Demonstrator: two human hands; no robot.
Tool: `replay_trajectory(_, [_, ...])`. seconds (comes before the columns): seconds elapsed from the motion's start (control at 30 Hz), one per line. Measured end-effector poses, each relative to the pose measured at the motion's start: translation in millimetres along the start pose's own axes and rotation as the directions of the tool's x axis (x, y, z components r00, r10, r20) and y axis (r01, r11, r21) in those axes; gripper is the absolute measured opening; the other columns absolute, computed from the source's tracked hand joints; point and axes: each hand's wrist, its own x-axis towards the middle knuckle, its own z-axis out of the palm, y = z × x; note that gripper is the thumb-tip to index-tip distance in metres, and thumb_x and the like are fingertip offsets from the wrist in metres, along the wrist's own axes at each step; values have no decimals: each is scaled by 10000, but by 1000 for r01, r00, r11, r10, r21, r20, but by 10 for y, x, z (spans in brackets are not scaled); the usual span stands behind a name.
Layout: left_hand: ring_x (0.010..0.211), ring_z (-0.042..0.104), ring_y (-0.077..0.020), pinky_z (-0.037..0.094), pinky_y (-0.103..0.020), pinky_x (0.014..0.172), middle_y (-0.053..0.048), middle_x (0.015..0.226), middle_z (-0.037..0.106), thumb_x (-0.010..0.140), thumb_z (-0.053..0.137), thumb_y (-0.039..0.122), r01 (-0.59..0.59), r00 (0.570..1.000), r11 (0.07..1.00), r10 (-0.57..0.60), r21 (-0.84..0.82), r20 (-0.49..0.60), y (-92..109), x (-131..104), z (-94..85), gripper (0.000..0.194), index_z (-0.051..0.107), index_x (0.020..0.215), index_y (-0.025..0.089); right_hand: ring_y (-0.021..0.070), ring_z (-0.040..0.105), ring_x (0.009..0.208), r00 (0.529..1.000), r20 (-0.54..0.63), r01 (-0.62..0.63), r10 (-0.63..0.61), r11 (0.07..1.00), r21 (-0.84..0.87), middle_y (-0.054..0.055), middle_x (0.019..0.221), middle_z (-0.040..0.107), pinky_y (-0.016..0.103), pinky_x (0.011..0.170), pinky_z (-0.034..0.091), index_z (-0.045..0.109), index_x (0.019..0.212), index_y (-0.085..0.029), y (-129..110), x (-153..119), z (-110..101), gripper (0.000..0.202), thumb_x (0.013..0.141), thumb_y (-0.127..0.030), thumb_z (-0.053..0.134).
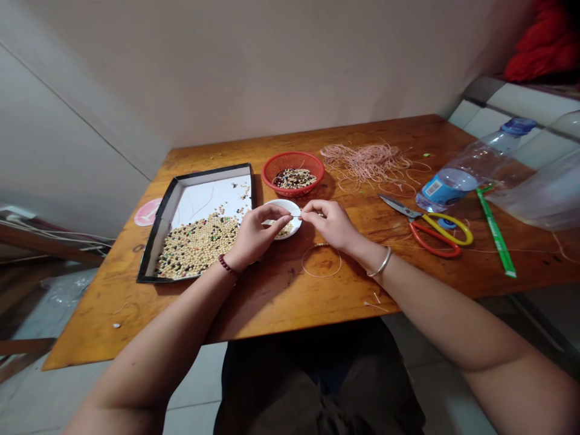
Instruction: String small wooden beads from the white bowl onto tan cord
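Over a small white dish (294, 229) with pale beads (285, 231) in it, my two hands meet almost fingertip to fingertip. My left hand (258, 234) pinches one end of a thin dark strand (295, 216); whether it is cord or a needle I cannot tell. The other end is pinched between the thumb and forefinger of my right hand (333, 225). Below my right hand, a loop of pale cord (315, 276) lies on the table, with several beads strung (321, 244) near its top.
A black-rimmed tray (148, 251) of mixed beads stands left. Behind the dish is a red basket (294, 158) of darker beads. Tangled pink cord (367, 162), scissors (419, 217), a water bottle (453, 181) and a green strip (496, 235) lie on the right of the wooden table (254, 320).
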Motion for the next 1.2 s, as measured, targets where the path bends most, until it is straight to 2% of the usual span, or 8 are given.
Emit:
replay_trajectory(0.23, [815,669,-167,523,-239,682,-86,895,731,778,704,457,21,1000,1000,-21,19,2,-10,-4,-9,330,717,874,142,146,585,713,1000,9,23,-23,999,-36,21,732,669,260,682,404,657,729,-151,-30,-19,-2,174,812,-265,555])
replay_trajectory(0.4, [851,678,-166,523,-229,683,-94,937,720,766,732,418,14,999,999,-16,-36,-39,-28,4,-7,319,677,923,146,129,542,659,1000,-23,9,-11,998,-63,1,675,626,251,632,371,651,723,-150,-39,-21,-9,176,812,-273,562])
replay_trajectory(0.73, [882,687,-171,513,-204,640,-83,924,701,767,736,402,41,998,992,-47,-119,-43,-2,1,5,323,601,930,158,139,585,696,1000,-6,21,-21,1000,-21,17,718,665,254,669,407,653,727,-151,-69,-23,-11,167,814,-259,560])
replay_trajectory(1.07, [843,678,-163,508,-201,630,-73,891,700,728,764,404,53,997,994,-58,-98,-46,39,0,-10,350,611,922,155,147,604,729,1000,4,31,-31,992,-126,25,770,694,257,691,421,658,758,-160,-122,-45,-20,165,837,-255,548])
replay_trajectory(1.2, [836,668,-166,517,-223,657,-78,905,706,763,724,439,17,1000,999,-17,-29,0,14,-7,-28,322,656,900,156,154,609,739,998,47,38,-33,993,-110,29,779,685,261,695,430,649,767,-164,-130,-53,-3,163,840,-275,555])
